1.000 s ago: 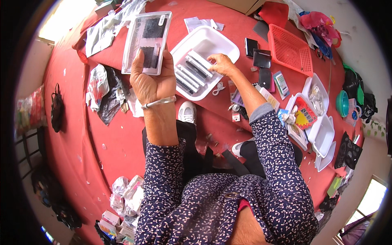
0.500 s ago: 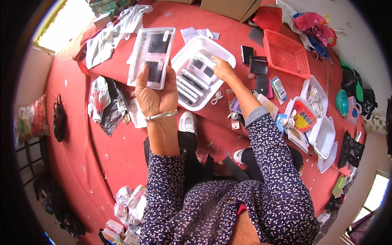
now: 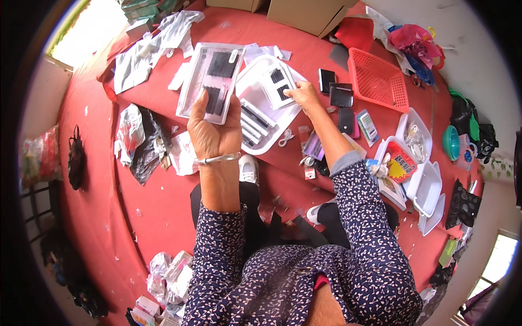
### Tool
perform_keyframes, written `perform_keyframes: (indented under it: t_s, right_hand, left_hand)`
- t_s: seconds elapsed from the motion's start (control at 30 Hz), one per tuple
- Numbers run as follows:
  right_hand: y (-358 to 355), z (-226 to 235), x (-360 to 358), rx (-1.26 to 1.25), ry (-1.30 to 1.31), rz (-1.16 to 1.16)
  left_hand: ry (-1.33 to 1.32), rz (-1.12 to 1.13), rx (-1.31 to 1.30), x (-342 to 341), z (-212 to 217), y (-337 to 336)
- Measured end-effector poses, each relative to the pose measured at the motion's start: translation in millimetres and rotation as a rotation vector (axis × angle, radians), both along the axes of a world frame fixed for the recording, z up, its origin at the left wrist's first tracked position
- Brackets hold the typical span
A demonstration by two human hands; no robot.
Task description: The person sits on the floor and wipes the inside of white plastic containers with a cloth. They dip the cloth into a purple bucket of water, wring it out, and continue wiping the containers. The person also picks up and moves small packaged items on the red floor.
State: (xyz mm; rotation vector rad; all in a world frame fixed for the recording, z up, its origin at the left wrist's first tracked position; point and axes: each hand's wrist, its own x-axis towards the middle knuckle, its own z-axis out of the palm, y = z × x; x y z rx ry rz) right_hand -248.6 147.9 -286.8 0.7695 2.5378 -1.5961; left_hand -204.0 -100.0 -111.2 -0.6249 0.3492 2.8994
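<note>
A flat clear plastic case (image 3: 209,81) with black strips inside is gripped by my left hand (image 3: 217,138), thumb on its front, held up at the left of a white plastic basin (image 3: 251,80). My right hand (image 3: 304,98) pinches a smaller pale flat case (image 3: 278,84), also with black strips, over the right part of the basin. Slim white and black packs (image 3: 258,120) lie side by side in the basin's near part. The left case and hand cover part of the basin's left side.
Right of the basin lie dark wallets (image 3: 341,95), a red plastic basket (image 3: 379,81) and white containers (image 3: 429,187). A coiled white cable (image 3: 285,138) lies by the basin's near edge. Plastic bags (image 3: 145,144) are scattered left on the red ground sheet (image 3: 163,212). Cardboard boxes (image 3: 304,15) stand at the back.
My right hand has taken hold of the smaller case in the basin and raised and tilted it. My left hand with the larger case has shifted slightly right and nearer.
</note>
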Motion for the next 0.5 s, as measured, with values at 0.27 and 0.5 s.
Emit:
perform_keyframes:
  t_s: [0.27, 0.5]
  right_hand:
    - [-22, 119, 97, -0.751, 0.269, -0.115]
    - [-57, 188, 161, -0.938, 0.446, -0.278]
  left_hand:
    - [-0.127, 0.042, -0.125, 5, -11, 13]
    - [-0.116, -0.153, -0.218, 33, -30, 64]
